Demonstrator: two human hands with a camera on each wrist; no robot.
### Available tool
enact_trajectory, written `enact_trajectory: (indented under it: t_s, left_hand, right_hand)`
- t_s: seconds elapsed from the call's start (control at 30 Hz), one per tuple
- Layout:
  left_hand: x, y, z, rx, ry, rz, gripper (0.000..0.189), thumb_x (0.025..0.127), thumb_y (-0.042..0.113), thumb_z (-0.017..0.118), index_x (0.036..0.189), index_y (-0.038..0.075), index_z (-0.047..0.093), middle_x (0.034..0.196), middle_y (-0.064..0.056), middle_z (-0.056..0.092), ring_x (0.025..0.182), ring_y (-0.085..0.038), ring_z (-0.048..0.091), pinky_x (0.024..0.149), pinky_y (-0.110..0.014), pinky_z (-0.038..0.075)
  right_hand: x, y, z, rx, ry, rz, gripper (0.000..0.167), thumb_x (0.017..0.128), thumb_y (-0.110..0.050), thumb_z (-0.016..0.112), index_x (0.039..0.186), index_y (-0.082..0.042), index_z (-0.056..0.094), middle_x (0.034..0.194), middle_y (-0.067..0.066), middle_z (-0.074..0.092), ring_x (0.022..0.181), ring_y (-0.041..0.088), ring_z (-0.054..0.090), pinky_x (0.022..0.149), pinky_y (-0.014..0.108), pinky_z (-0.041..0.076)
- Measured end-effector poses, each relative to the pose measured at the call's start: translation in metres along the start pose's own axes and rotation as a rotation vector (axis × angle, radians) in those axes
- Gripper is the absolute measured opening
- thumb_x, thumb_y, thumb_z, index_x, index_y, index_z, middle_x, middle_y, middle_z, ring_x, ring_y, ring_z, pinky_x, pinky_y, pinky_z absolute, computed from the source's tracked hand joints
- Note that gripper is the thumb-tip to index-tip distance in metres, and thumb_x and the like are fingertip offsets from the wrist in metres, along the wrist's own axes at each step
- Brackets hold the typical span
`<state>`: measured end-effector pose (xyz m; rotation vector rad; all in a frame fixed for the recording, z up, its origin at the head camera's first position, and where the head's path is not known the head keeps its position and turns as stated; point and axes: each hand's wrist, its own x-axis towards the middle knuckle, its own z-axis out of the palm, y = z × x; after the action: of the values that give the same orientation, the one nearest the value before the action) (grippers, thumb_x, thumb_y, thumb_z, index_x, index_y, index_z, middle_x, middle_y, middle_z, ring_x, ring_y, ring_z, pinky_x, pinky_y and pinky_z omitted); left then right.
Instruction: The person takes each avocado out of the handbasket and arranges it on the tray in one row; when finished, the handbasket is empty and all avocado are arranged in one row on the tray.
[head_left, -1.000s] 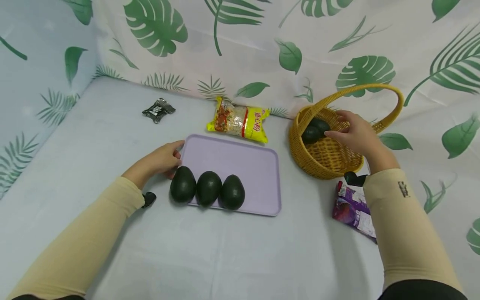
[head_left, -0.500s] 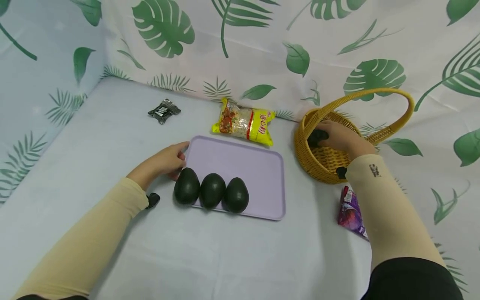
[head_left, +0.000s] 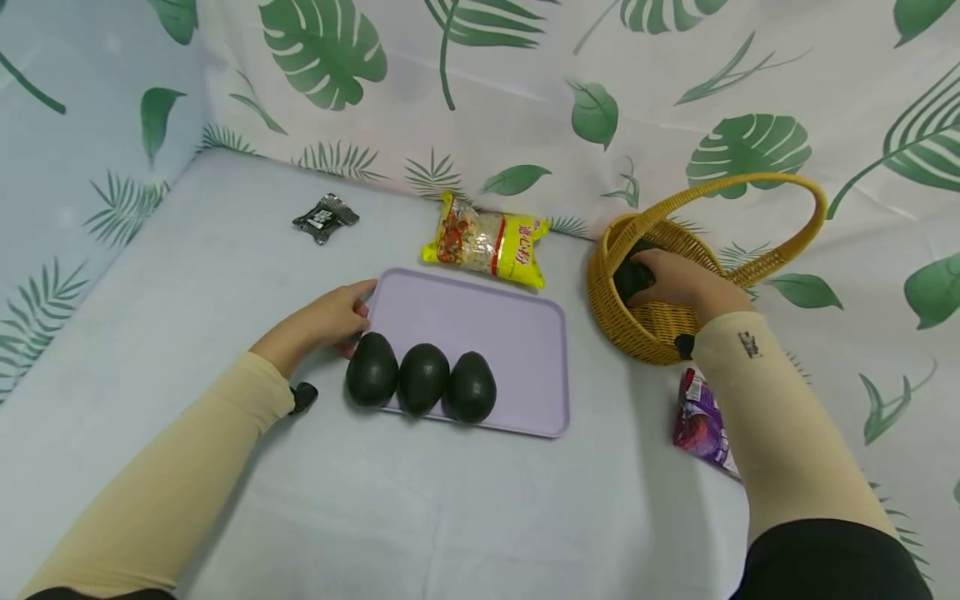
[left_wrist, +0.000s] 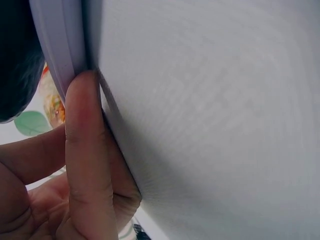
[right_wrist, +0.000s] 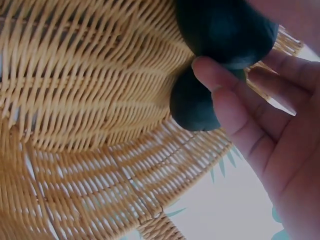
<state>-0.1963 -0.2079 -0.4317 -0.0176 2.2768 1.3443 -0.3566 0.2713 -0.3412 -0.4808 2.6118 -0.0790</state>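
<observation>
My left hand point(head_left: 322, 321) touches the left edge of a lilac tray point(head_left: 517, 350). In the left wrist view its fairly straight fingers point(left_wrist: 87, 125) lie against the rim. Three dark green avocados, a left one point(head_left: 372, 371), a middle one point(head_left: 423, 379) and a right one point(head_left: 471, 387), lie in a row along the near side of the tray. Inside a wicker basket point(head_left: 626, 337), my right hand point(head_left: 678, 279) grips an avocado point(right_wrist: 225, 30), partly hidden by the hand. A second avocado point(right_wrist: 192, 102) sits against it in the basket, beside my fingertips.
A yellow noodle packet point(head_left: 487, 242) lies behind the tray. Farther left is a small black wrapped packet point(head_left: 326, 218). Under my right forearm a purple package point(head_left: 701, 425) is partly covered. The basket's tall handle point(head_left: 813, 221) arches over its right side.
My right hand has reached deeper into the basket and its fingers have closed around an avocado. My left hand stays at the tray edge. The head view has shifted slightly.
</observation>
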Motion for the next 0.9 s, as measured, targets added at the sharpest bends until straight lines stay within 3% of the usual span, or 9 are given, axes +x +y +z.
enact_trajectory:
  t_s: [0.17, 0.33, 0.67, 0.9]
  left_hand:
    - [-0.0001, -0.0006, 0.0005, -0.006, -0.002, -0.005, 0.072, 0.098, -0.005, 0.047, 0.159, 0.005, 0.01, 0.109, -0.018, 0.042, 0.08, -0.021, 0.049, 0.06, -0.032, 0.06]
    - [-0.0007, -0.0003, 0.0001, -0.006, 0.002, -0.004, 0.073, 0.097, -0.005, 0.047, 0.159, 0.005, 0.011, 0.109, -0.018, 0.041, 0.079, -0.02, 0.048, 0.06, -0.032, 0.06]
    - [0.0015, -0.0016, -0.0006, -0.007, 0.003, 0.002, 0.073, 0.096, -0.005, 0.047, 0.159, 0.005, 0.011, 0.109, -0.018, 0.041, 0.08, -0.021, 0.049, 0.059, -0.032, 0.06]
    - [-0.0015, 0.0005, -0.0001, 0.005, 0.004, 0.011, 0.073, 0.096, -0.005, 0.047, 0.159, 0.004, 0.011, 0.108, -0.018, 0.042, 0.079, -0.021, 0.049, 0.059, -0.032, 0.06]
  right_hand:
    - [-0.0016, -0.0026, 0.001, 0.03, -0.036, 0.031, 0.087, 0.089, -0.044, 0.072, 0.154, -0.007, 0.028, 0.149, 0.029, 0.034, 0.135, 0.049, 0.031, 0.109, 0.07, 0.03]
    - [-0.0007, -0.001, 0.0017, 0.033, -0.07, 0.033, 0.085, 0.09, -0.041, 0.072, 0.157, -0.016, 0.027, 0.151, 0.028, 0.029, 0.137, 0.05, 0.027, 0.108, 0.073, 0.026]
    - [-0.0009, -0.0008, 0.0033, 0.046, -0.088, 0.056, 0.077, 0.091, -0.037, 0.071, 0.154, -0.016, 0.032, 0.152, 0.027, 0.031, 0.138, 0.049, 0.026, 0.108, 0.074, 0.025]
    - [-0.0016, 0.0, 0.0022, 0.06, -0.047, 0.015, 0.073, 0.091, -0.033, 0.071, 0.152, -0.012, 0.036, 0.151, 0.025, 0.032, 0.137, 0.046, 0.029, 0.11, 0.071, 0.027]
